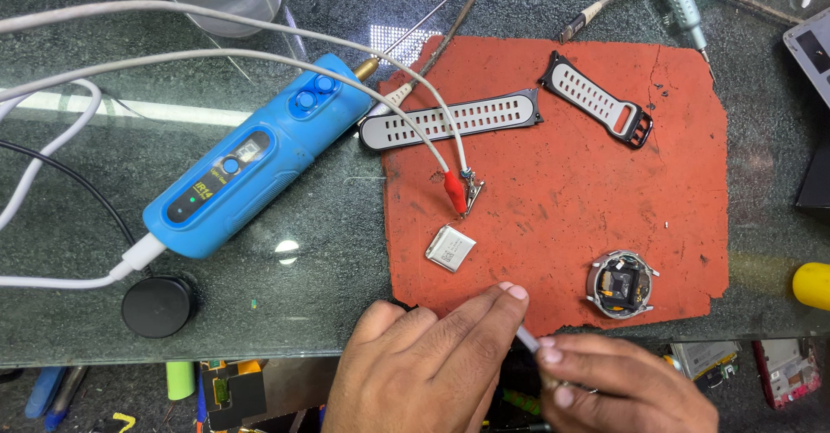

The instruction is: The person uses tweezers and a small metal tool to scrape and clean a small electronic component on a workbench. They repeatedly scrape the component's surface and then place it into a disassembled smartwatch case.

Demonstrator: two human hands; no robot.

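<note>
I am looking down on both hands working at the near edge of the red mat (562, 182), around six o'clock in the view. The left hand (424, 359) is lying flat-ish, fingers pointing toward two o'clock, forefinger and thumb pinching a thin white lead (526, 340). The right hand (618, 381) is meeting it from four o'clock, fingertips closing on the same lead; what else it is clasping underneath I cannot tell. The lead's short visible stretch is running from ten o'clock to four o'clock between the two grips, so both hands are touching it and neither is nearer. The small silver battery (450, 248) is lying on the mat just beyond the left fingertips, at about eleven o'clock from the pinch, apart from it. The red clip (456, 193) is sitting further out at twelve. The open watch body (620, 285) is resting at one o'clock from the right hand, near but untouched. The blue tool (255, 156) is lying well off at ten o'clock.
</note>
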